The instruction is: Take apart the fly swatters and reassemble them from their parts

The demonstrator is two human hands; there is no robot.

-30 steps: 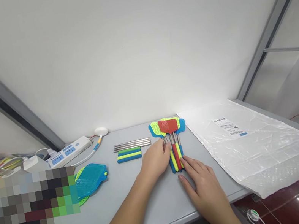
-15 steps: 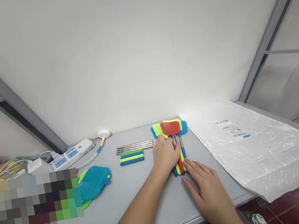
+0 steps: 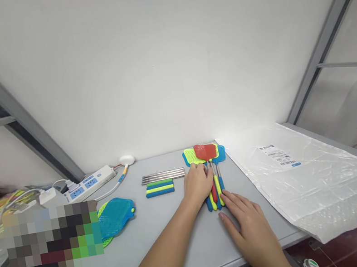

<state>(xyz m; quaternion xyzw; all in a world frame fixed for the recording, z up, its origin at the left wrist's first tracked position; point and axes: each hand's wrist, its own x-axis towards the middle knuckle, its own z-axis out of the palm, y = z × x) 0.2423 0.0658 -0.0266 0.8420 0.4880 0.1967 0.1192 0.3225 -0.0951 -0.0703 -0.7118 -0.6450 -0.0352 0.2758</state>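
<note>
Several fly swatters lie together, their heads toward the wall and their handles toward me. On top is a red fly swatter (image 3: pixel 206 152); yellow-green (image 3: pixel 190 156) and blue heads (image 3: pixel 221 154) spread out beneath it. My left hand (image 3: pixel 198 184) is closed around the red swatter's shaft, and its fingers partly hide the bundle. The handle ends fan out below that hand, blue, yellow-green and red. Beside them my right hand (image 3: pixel 249 218) rests open, thumb apart, fingertips touching the handles on the right side.
Left of the bundle lie metal rods (image 3: pixel 163 176) and coloured handles (image 3: pixel 159 188) in rows. Farther left are loose swatter heads (image 3: pixel 117 215), a power strip (image 3: pixel 91 183) and a blurred-out patch. A white bubble mailer (image 3: pixel 315 183) covers the right side, overhanging the table's front edge.
The red swatter has slid slightly toward the wall, so its handle end now sits farther back than the others. My right hand has stayed beside the handles. The view has shifted slightly.
</note>
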